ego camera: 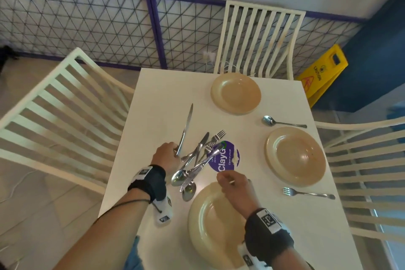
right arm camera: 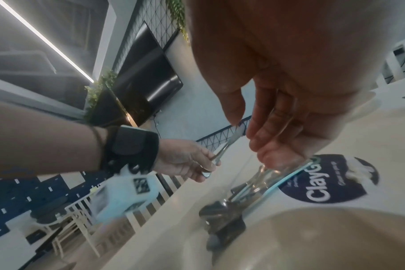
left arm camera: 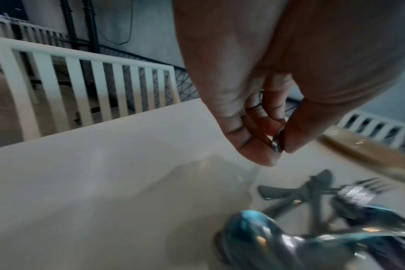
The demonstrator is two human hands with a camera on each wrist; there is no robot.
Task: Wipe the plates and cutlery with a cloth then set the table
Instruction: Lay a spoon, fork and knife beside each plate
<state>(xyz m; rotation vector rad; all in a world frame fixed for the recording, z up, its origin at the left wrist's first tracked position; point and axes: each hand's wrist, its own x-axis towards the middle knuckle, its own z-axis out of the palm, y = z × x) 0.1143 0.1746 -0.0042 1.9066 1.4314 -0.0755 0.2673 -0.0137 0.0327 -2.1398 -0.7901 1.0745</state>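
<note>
Steel table knife (ego camera: 185,130), thin and stiff, slick; my left hand (ego camera: 166,154) pinches its handle end, blade angled up over the white tabletop (ego camera: 153,98). Light, I judge, but apt to swivel; grip mid-handle. Right hand (ego camera: 233,182) hovers loosely curled above the heaped steel cutlery (ego camera: 197,160), pinching something small I cannot identify.

Both forearms are bare. Each wrist wears a black strap (ego camera: 151,180) carrying a white camera unit (ego camera: 164,211) with square markers.
</note>
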